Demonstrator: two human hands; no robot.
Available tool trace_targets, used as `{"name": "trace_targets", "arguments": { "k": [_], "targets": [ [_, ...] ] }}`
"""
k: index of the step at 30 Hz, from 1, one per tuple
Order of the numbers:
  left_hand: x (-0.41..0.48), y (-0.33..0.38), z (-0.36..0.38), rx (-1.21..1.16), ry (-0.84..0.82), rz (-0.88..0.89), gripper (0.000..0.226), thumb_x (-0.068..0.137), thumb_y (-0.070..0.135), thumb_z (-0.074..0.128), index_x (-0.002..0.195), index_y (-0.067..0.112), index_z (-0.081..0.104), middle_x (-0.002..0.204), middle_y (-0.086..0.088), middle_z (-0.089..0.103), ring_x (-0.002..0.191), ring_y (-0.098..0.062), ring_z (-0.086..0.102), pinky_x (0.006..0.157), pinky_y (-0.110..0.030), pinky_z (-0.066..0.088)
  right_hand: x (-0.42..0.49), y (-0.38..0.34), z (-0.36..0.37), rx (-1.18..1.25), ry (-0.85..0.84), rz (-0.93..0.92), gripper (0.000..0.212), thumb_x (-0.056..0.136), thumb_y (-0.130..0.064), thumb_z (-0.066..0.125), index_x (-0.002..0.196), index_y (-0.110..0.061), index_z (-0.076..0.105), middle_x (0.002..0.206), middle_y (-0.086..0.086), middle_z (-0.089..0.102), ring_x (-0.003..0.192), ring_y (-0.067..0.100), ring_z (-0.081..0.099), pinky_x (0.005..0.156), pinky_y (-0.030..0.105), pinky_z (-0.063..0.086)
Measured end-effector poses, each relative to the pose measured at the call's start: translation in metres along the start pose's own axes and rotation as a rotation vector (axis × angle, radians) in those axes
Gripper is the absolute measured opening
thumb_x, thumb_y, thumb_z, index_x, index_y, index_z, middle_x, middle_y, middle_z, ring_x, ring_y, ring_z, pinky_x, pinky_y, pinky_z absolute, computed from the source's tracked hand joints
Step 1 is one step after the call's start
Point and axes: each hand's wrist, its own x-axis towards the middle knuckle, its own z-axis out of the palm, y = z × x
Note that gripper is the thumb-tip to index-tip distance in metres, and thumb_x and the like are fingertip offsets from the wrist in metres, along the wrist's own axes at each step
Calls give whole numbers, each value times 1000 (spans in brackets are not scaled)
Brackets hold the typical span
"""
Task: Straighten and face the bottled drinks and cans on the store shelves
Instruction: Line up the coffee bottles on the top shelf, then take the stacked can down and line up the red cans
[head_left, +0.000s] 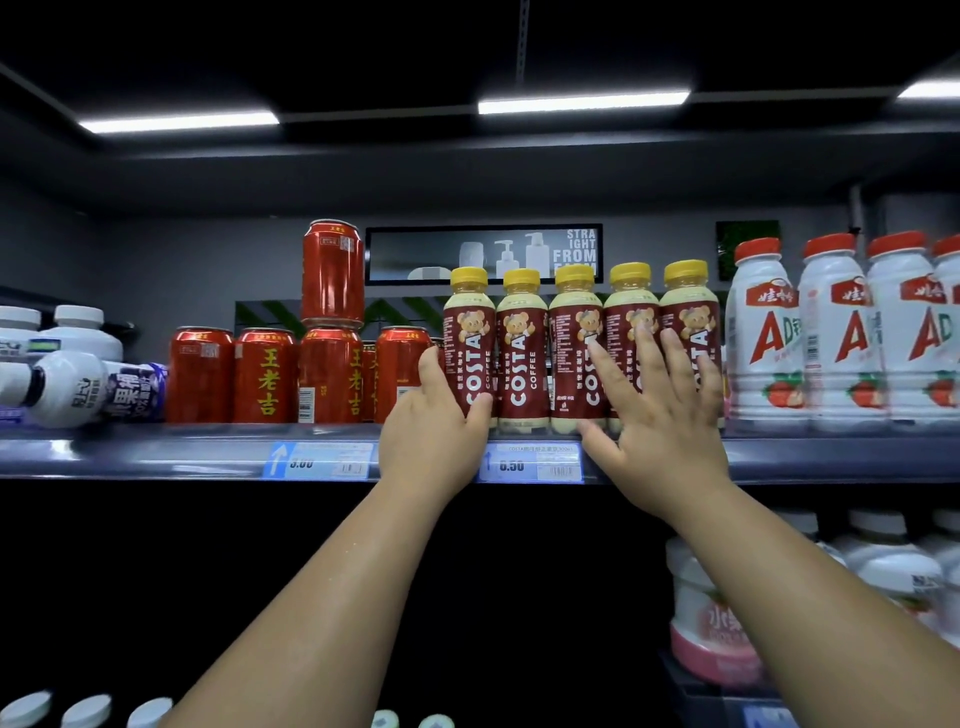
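Two blue price tags (531, 462) on the shelf edge (156, 454); ceiling lights (582, 101) above.

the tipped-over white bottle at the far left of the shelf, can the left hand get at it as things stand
Probably yes. The tipped-over white bottle lies at the shelf's front edge with nothing in front of it. The left hand is on the leftmost Costa coffee bottle, so it would have to let go and travel left past the red cans.

Two bare forearms, no sleeves, hands (431, 436) ringless, short nails

five upright yellow-capped costa coffee bottles (522, 348) in a row, labels forward, beside red cans (265, 376)
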Motion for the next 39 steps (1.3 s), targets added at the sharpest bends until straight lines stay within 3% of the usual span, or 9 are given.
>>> {"name": "trace_targets", "arguments": {
  "k": [10,16,21,25,28,33,39],
  "targets": [
    [0,-3,4,13,57,61,54,93,53,52,135,22,41,121,-2,63,107,-25,58,87,-40,48,0,0,-3,33,-46,-8,80,81,-67,19,156,-43,6,167,7,-9,150,28,-12,119,53,-7],
    [-12,-3,-3,-92,122,159,62,94,40,58,146,17,35,138,-1,46,123,-17,46,103,-33,38,0,0,-4,65,-57,-35,77,85,-63,26,156,-43,8,167,8,-8,151,27,-11,120,53,-6],
    [-30,-31,-27,-42,35,253,60,93,35,59,147,17,38,146,0,38,134,-17,34,113,-29,24,-7,-8,-10,144,-21,-79,78,81,-58,41,154,-34,27,165,13,9,150,31,2,118,53,1],
    [-35,-67,-45,81,47,282,59,92,37,60,146,20,42,146,1,39,134,-17,34,112,-30,26,-16,-60,-14,228,34,-232,76,79,-56,43,150,-32,30,160,16,21,146,33,16,116,56,14],
    [-26,-86,-60,119,93,271,59,90,36,63,143,21,44,147,0,39,134,-19,35,111,-35,30,-15,-110,-19,329,-15,-308,77,87,-48,54,155,-36,19,164,9,13,149,28,13,117,50,18],
    [-5,-115,-73,103,129,276,59,85,35,69,139,23,46,147,-4,40,133,-24,38,108,-41,37,1,-180,-16,643,-105,-180,80,92,-35,63,156,-38,16,164,-3,8,149,18,17,116,42,31],
    [23,-138,-74,21,128,270,63,85,42,68,139,25,43,146,-3,38,128,-26,42,103,-42,40,31,-225,3,497,-84,-11,80,92,-43,60,155,-37,12,162,2,7,146,27,20,115,45,31]
  ]
}}
